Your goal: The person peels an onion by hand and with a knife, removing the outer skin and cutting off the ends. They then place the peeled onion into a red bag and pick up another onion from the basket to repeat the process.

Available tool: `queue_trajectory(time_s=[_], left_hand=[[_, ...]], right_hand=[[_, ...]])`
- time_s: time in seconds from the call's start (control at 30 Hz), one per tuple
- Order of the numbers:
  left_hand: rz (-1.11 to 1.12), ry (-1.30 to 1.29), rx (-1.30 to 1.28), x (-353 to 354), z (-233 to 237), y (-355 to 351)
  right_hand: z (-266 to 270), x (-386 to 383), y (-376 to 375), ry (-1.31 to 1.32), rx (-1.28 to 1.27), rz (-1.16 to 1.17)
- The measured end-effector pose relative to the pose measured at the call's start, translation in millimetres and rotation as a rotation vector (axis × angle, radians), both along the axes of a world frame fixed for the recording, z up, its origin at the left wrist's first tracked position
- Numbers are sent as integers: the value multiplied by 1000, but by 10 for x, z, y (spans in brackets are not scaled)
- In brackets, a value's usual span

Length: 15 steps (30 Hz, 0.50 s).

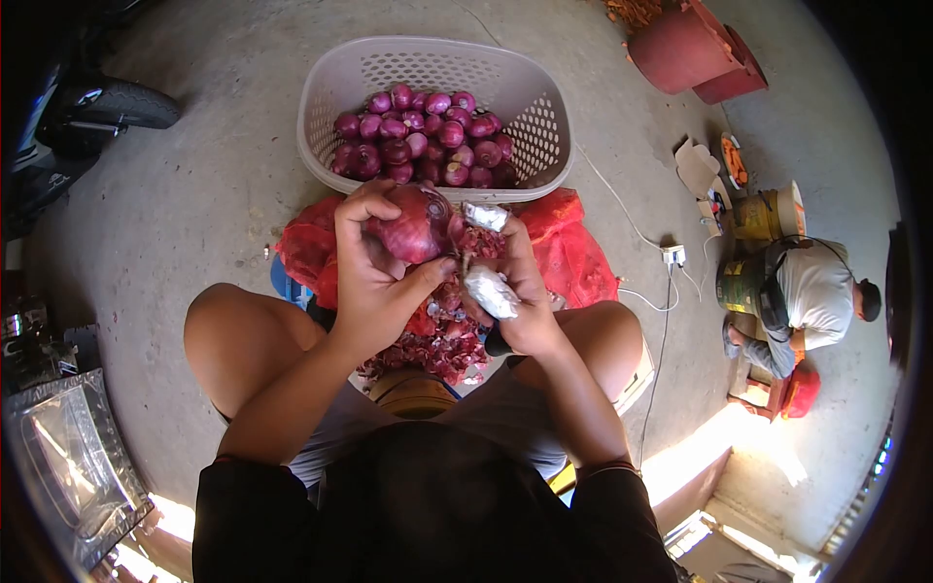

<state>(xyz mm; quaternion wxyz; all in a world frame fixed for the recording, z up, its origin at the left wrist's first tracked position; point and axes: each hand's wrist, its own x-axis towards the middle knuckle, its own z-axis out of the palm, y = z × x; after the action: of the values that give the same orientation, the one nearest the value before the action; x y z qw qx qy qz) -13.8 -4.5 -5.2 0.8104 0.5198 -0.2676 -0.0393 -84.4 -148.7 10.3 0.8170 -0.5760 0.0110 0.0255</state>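
A large red onion (pixel 416 225) is in my left hand (pixel 369 262), its fingers and thumb wrapped round it. My right hand (pixel 517 287) is closed beside the onion's right side, with white wrapping on its thumb and a finger; what it grips, if anything, is too hidden to make out. Beneath both hands lies a pile of red onion skins (pixel 437 350). Beyond them stands a grey perforated basket (pixel 321 97) holding several peeled purple onions (pixel 428 126). Red mesh sacks (pixel 573 253) lie against the near side of the basket.
At the right, a person (pixel 816 291) in a light shirt sits near yellow buckets (pixel 763 214). A power strip (pixel 673 255) with cables lies on the floor. Red tubs (pixel 685 49) stand at the back right, and a motorcycle wheel (pixel 121 102) at the left.
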Motion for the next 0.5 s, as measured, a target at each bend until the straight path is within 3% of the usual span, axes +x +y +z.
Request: queue_trajectory(time_s=[0.33, 0.5], left_hand=[[-52, -25, -40, -19, 1, -19], [-57, 25, -61, -32, 2, -18]], right_hand=[[-59, 0, 43, 1, 158, -74], [-65, 7, 42, -44, 76, -108]])
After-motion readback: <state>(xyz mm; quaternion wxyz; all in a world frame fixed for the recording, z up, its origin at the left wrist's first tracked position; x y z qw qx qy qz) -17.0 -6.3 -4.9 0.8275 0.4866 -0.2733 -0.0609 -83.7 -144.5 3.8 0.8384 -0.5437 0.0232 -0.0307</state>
